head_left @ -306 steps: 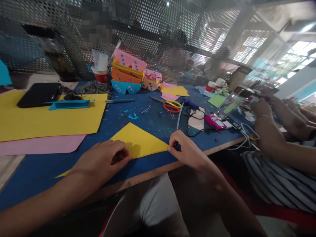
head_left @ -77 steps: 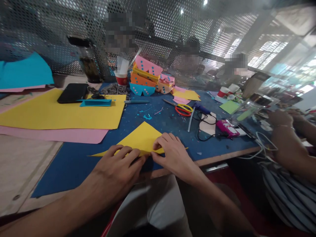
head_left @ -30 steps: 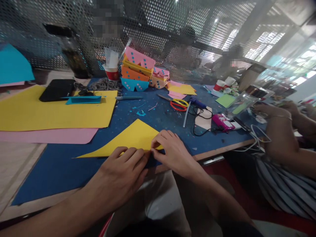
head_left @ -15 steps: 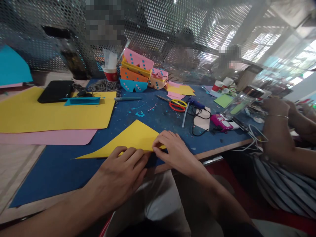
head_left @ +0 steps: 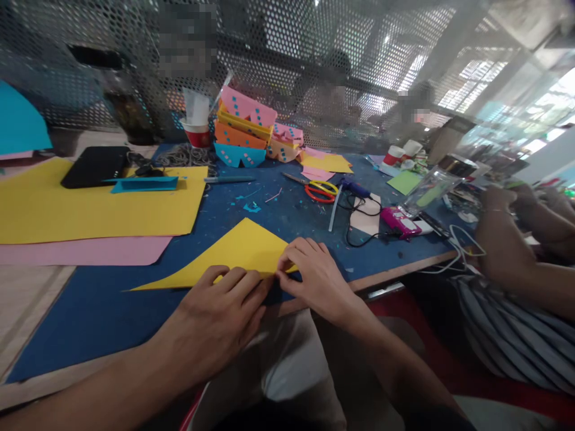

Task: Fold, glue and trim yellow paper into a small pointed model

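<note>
A sheet of yellow paper (head_left: 245,245), folded into a triangle, lies near the front edge of the blue-topped table, its peak pointing away from me. My left hand (head_left: 222,308) presses down on the near folded edge with curled fingers; its thumb is partly hidden under the hand. Just to its right, my right hand (head_left: 314,272) pinches that same edge between thumb and fingers, close to the right corner. Both hands cover parts of the lower edge.
Scissors (head_left: 322,191), a blue glue gun (head_left: 354,187) and a pink device (head_left: 401,223) with a cord lie beyond my right hand. Decorated paper pieces (head_left: 242,131) stand stacked at the back. Yellow sheets (head_left: 148,215) fill the left. A co-worker's arm (head_left: 503,245) is at right.
The view has shifted slightly. Both hands keep their places on the folded edge, with my right fingertips now a little nearer my left hand.
</note>
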